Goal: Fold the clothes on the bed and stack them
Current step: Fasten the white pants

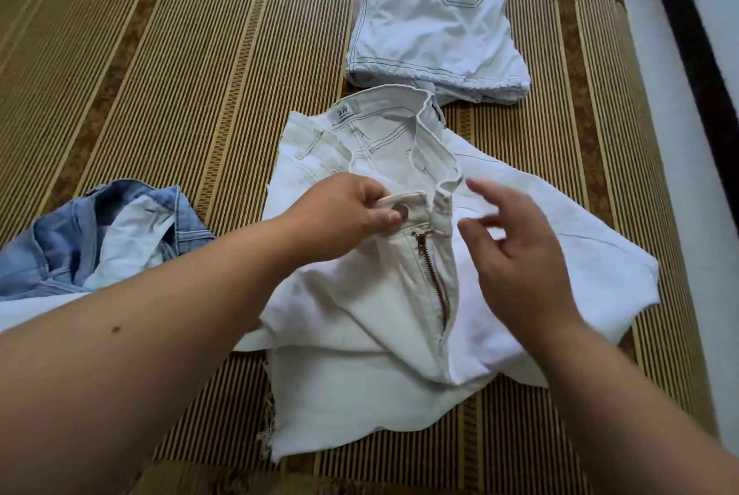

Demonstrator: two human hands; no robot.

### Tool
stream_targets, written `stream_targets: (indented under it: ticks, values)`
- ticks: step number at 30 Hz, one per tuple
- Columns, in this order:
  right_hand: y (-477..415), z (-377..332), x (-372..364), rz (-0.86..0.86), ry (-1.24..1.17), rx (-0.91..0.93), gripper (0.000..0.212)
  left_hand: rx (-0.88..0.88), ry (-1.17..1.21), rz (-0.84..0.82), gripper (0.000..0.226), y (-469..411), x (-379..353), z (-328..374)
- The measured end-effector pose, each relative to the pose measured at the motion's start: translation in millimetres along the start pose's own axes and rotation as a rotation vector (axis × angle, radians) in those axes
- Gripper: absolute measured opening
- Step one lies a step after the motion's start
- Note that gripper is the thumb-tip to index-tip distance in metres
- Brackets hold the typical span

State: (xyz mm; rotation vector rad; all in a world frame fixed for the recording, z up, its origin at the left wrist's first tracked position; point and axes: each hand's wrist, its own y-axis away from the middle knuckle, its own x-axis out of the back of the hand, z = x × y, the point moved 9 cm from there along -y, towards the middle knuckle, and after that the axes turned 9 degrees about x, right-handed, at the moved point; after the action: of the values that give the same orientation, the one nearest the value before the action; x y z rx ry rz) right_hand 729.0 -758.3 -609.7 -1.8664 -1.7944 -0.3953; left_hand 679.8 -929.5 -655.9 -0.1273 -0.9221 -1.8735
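White denim shorts lie spread in front of me on the bamboo mat, fly unzipped and waistband open. My left hand pinches the waistband tab with the buttonhole. My right hand hovers just right of the fly with its fingers loosely spread, holding nothing. A pale folded pair of jeans rests behind the shorts, back pocket up. Crumpled blue jeans lie unfolded at the left.
The striped bamboo mat covers the bed. A dark bed edge and a pale wall run along the right side. A white cloth edge shows under my left forearm.
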Motion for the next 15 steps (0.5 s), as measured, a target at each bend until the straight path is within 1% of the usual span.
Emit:
stream_targets:
  ticks: [1,2,3,4,5,6,8,11,13,15]
  values:
    - [-12.2,-8.1,-4.7,-0.083,0.037,0.067,0.051,0.014,0.033,-0.011,0.017,1.6,0.0,-1.9]
    - [-22.5,-13.7,-13.3,-0.204,0.081,0.101,0.057,0.027,0.065,-0.022,0.018,3.9,-0.9,-3.8]
    - [-30.1,-18.5,-21.4,-0.325,0.136,0.128,0.053,0.04,0.093,-0.031,0.018,6.4,-2.1,-5.7]
    - [-35.5,-22.5,-26.5,-0.417,0.201,0.163,0.041,0.053,0.113,-0.041,0.018,9.3,-3.5,-7.4]
    - [-38.3,-25.0,-28.6,-0.482,0.258,0.192,0.028,0.059,0.124,-0.052,0.019,12.1,-4.7,-9.1]
    - [-38.5,-26.7,-28.4,-0.527,0.296,0.211,0.021,0.065,0.127,-0.061,0.02,14.4,-5.4,-11.1]
    - [-34.5,-28.3,-25.1,-0.569,0.338,0.234,0.014,0.091,0.163,-0.067,0.022,19.2,-4.7,-15.1]
    - [-26.1,-32.7,-20.1,-0.538,0.299,0.244,0.007,0.18,0.34,-0.126,0.021,24.6,-12.5,-23.4]
    - [-20.6,-37.1,-23.2,-0.501,0.234,0.252,0.008,0.23,0.445,-0.159,0.021,27.3,-21.8,-25.3]
    - [-14.6,-38.5,-30.7,-0.471,0.168,0.249,0.017,0.243,0.489,-0.175,0.025,26.8,-30.6,-24.8]
